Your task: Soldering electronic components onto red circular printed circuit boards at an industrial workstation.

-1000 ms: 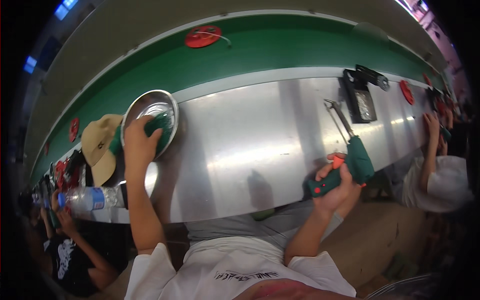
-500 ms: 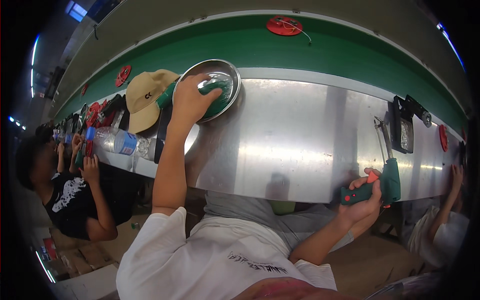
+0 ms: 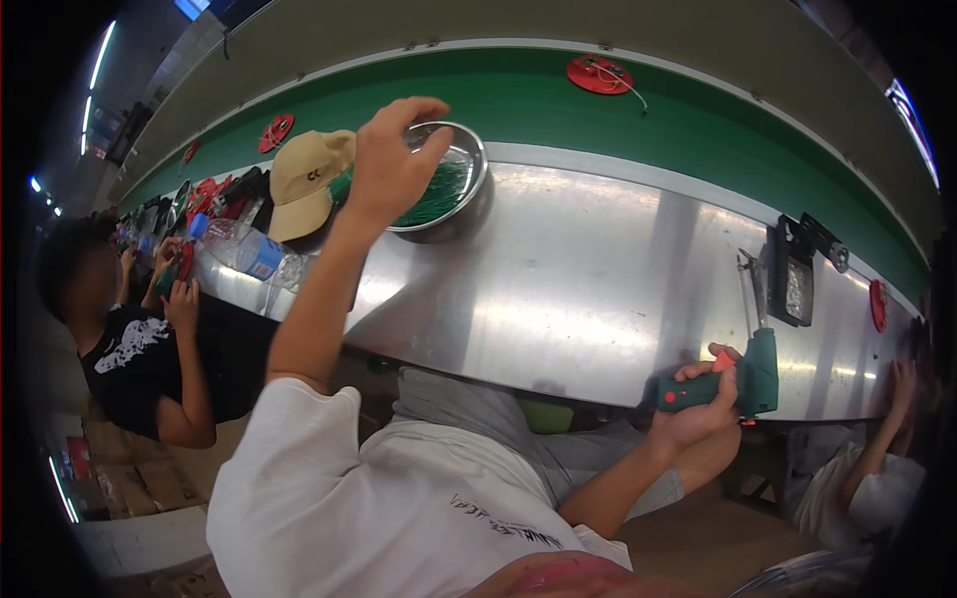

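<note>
Over the left rim of a round steel bowl [image 3: 482, 189], my left hand [image 3: 391, 169] is raised with thumb and forefinger apart. I see nothing held between them; the other fingers are partly hidden. A heap of thin green strands, like short pieces of wire [image 3: 439, 195], lies in the bowl. My right hand [image 3: 703, 407] is wrapped round the grip of a green soldering gun [image 3: 761, 371] with an orange trigger. The gun is at the bench's front edge, its long metal tip pointing up and away from me.
A metal-topped bench [image 3: 568, 269] runs across in front of me. Left of the bowl are a beige cap [image 3: 301, 191] and a plastic bottle [image 3: 239, 247]. A black stand [image 3: 791, 274] sits beyond the gun. Another person [image 3: 140, 364] works at the left; someone's arm [image 3: 882, 424] shows at far right.
My left hand has come up out of the bowl and its fingers have opened, uncovering the green strands. The right hand still grips the soldering gun. The whole view has shifted slightly.
</note>
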`<state>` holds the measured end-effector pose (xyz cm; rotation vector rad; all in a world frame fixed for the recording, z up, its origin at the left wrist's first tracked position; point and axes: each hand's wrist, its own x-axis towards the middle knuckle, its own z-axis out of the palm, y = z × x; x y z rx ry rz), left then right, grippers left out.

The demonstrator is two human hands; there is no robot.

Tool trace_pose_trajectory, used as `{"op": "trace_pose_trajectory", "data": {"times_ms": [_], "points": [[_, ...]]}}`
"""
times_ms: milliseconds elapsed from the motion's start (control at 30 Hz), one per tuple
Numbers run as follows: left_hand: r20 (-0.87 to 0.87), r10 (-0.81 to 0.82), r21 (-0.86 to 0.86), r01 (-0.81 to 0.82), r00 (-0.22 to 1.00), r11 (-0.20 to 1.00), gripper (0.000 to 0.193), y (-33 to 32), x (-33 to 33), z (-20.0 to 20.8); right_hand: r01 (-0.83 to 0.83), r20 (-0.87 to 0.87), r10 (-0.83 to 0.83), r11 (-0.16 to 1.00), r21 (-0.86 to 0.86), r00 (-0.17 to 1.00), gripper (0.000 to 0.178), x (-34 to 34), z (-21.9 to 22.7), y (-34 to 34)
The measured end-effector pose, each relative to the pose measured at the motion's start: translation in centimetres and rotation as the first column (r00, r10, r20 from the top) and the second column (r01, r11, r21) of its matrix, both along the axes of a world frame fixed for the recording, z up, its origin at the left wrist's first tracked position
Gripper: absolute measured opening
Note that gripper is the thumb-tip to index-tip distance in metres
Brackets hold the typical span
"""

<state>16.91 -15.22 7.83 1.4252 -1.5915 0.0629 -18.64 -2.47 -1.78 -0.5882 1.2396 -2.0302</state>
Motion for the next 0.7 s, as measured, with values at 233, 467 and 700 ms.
{"op": "trace_pose_trajectory", "data": {"times_ms": [233,467,700], "points": [[0.239,-0.39,0.497,0.233,0.889,0.836,0.047,-15.1,-5.0,1.0,0.05,-0.018,-0.052,0.996,-0.067,0.998,0.023,0.6,0.7,0.2],[0.315,-0.248,0.509,0.057,0.916,0.859,0.049,-26.4,-12.9,-5.5,0.091,-0.002,-0.091,0.995,-0.04,0.996,0.023,1.7,0.6,-0.1],[0.635,-0.287,0.47,-0.063,0.718,0.881,0.039,-30.9,-18.9,-7.3,0.116,0.071,-0.11,0.989,-0.091,0.991,0.016,0.2,0.6,-0.2]]}}
